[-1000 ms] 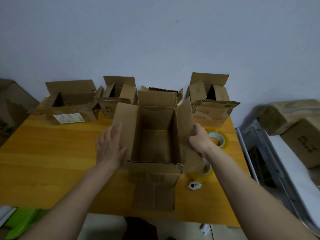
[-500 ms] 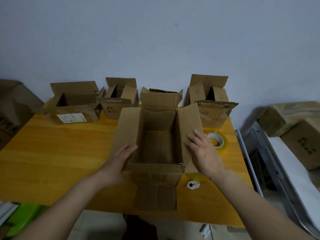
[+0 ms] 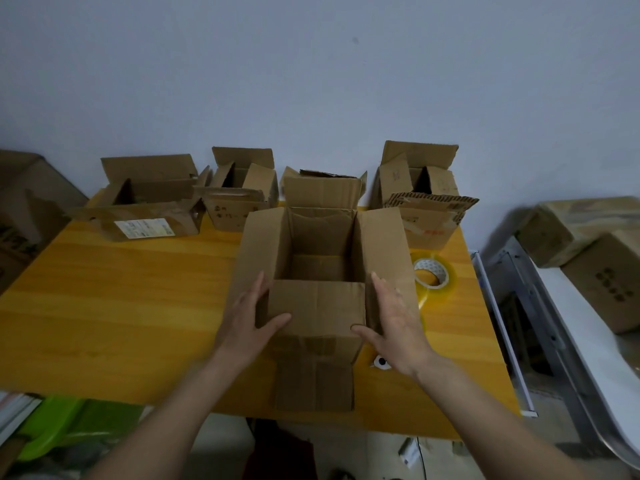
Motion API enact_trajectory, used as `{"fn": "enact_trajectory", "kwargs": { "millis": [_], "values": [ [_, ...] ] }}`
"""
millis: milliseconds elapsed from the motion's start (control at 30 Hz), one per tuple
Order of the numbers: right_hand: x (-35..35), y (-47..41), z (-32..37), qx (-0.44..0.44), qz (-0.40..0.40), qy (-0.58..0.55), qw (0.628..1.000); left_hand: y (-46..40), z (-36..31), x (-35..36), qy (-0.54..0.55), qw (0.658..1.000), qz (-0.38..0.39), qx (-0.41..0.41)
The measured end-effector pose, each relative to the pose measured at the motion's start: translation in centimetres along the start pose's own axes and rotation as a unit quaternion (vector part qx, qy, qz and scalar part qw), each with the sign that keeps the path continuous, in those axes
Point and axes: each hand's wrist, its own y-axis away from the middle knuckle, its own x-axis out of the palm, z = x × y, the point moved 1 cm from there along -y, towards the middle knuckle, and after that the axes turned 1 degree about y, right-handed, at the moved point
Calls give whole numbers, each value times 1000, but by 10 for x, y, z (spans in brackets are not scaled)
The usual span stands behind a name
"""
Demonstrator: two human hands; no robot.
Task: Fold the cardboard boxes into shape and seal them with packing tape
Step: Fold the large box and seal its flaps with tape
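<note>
An open brown cardboard box (image 3: 318,368) stands at the front middle of the yellow wooden table (image 3: 121,306). Its near flap (image 3: 317,306) is folded inward over the opening, while the side flaps and far flap stand up. My left hand (image 3: 247,323) lies flat against the box's left side, thumb on the near flap. My right hand (image 3: 394,323) lies flat against the right side, thumb touching the near flap's corner. A roll of clear packing tape (image 3: 433,275) lies on the table just right of the box.
Several open cardboard boxes (image 3: 149,209) stand in a row along the table's far edge. A small white object (image 3: 381,362) lies by my right wrist. More boxes (image 3: 588,244) sit on a metal frame to the right. A green thing (image 3: 59,424) lies under the table's left.
Both hands slid toward me along the side flaps to the box's near corners. The near flap, which hung outward, now lies folded inward over the opening.
</note>
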Motion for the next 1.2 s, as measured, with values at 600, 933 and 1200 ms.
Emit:
{"fn": "enact_trajectory", "kwargs": {
  "millis": [600, 933, 1200],
  "values": [
    [7, -18, 12, -89, 110, 221, 965, -23, -5, 28, -375, 923, 70, 54],
    [-49, -172, 60, 9, -31, 59, 998, -24, -7, 28, -378, 919, 101, 50],
    [-48, -197, 48, -14, 18, 199, 980, -27, -1, 31, -378, 920, 90, 54]
  ]
}}
